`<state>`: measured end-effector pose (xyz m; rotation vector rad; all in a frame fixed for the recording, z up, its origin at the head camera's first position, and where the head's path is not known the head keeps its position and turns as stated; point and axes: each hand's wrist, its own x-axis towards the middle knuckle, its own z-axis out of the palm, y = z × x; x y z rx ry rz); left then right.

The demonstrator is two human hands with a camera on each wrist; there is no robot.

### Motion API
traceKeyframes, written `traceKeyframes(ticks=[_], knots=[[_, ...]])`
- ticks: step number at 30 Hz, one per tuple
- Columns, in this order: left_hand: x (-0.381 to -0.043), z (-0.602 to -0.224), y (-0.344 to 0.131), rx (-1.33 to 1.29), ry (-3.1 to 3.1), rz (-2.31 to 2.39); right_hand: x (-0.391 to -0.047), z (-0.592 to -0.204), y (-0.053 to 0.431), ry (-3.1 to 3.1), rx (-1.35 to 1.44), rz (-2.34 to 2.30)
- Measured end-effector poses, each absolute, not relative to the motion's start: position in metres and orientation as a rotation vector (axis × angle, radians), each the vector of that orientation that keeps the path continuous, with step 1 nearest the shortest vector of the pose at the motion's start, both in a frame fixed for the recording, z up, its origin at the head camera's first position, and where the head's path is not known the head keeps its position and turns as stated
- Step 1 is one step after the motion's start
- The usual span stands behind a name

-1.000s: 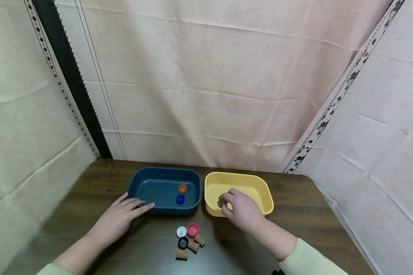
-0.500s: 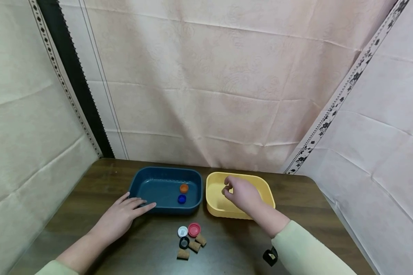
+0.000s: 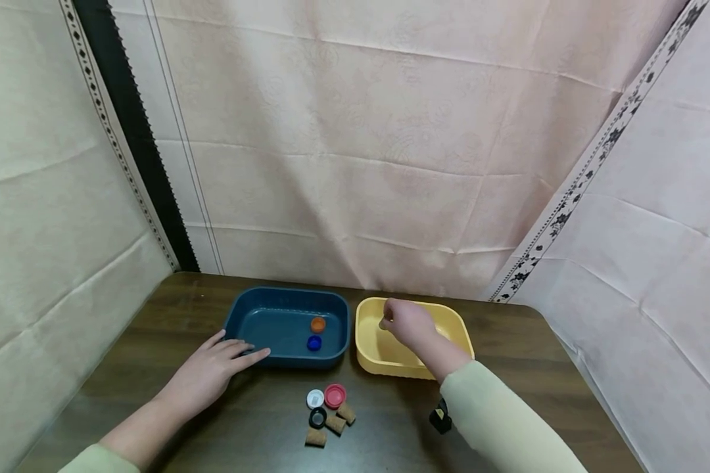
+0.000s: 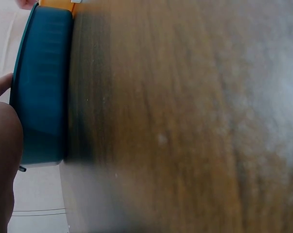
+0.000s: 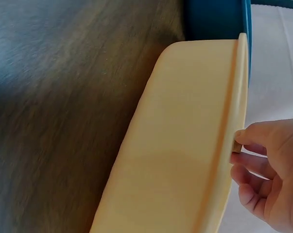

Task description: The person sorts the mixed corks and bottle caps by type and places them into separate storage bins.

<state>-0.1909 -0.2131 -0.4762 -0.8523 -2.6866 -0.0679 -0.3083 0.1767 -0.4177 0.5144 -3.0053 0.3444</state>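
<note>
My right hand (image 3: 411, 323) is over the yellow tub (image 3: 461, 328). In the right wrist view it pinches a small brown cork (image 5: 237, 146) between thumb and fingertip, just past the tub's rim. From the head view that cork is hidden by the hand. My left hand (image 3: 209, 373) rests with extended fingers on the near left rim of the blue tub (image 3: 290, 362). Inside the blue tub lie an orange bottle cap (image 3: 317, 324) and a dark blue bottle cap (image 3: 314, 343).
In front of the tubs a white cap (image 3: 315, 399), a red cap (image 3: 334, 395) and a black ring-like cap (image 3: 317, 418) lie beside three cork pieces (image 3: 334, 424). A black strap-like item (image 3: 440, 418) hangs by the right sleeve. Pale cloth (image 3: 355, 164) stands behind the table.
My right hand has moved from the yellow tub's near left corner further in over it, away from me. The left hand keeps its place on the blue tub's rim.
</note>
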Motion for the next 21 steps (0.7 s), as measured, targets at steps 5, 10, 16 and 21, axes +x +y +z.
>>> traceKeyframes(ticks=[5, 10, 16, 21], knots=[[-0.190, -0.476, -0.213, -0.844, -2.693, -0.073, -0.318, -0.424, 0.172, -3.041, 0.462, 0.401], [-0.191, -0.476, -0.213, -0.845, -2.690, -0.060, -0.329, -0.430, 0.168, -3.076, 0.413, 0.390], [-0.191, -0.476, -0.213, -0.846, -2.693, -0.062, -0.337, -0.438, 0.166, -3.118, 0.376, 0.351], [-0.191, -0.477, -0.213, -0.844, -2.692, -0.058, -0.336, -0.442, 0.163, -3.116, 0.374, 0.299]])
